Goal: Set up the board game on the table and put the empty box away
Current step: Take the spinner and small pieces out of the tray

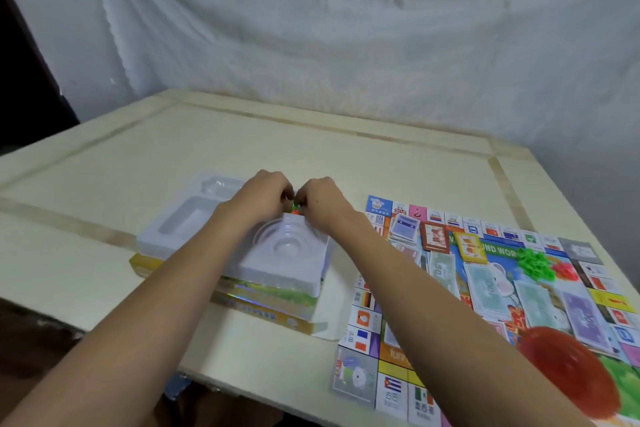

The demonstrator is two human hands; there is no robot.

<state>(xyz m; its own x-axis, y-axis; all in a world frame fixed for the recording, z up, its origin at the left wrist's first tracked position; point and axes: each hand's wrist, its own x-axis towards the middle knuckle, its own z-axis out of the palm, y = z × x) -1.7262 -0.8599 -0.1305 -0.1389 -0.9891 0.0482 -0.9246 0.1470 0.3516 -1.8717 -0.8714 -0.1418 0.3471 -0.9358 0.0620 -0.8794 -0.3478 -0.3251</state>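
Both hands meet at the far edge of the white plastic tray [194, 218], which sits in the game box [263, 305] near the tabletop's [104, 156] left-front part. Left hand [258, 199] & right hand [320, 201] have fingertips curled in toward each other, pinching something small between them; a bit of green/red [294, 207] shows in the gap, prob. small game pieces or a bag of them, too hidden to say which. So grip = both hands closed on that small item, just above the tray's far rim, by the round well. Tray's long axis runs from far-left to near-right of the table; its wells look empty, tho glare makes that unsure. The board [485, 305] lies flat toward the tabletop's right-front corner, w/ card stacks, paper money, a green pile [533, 262] & a red pile [566, 270] on it. Key relation: the board lies to the right of the grip & nearer the front edge, so the right hand is the closer one to carry the pieces over, prob. to beside those piles. Left hand is nearer the tray/box, so better placed to lift it away afterwards. Judging by this, setup is nearly done; box not yet put away.
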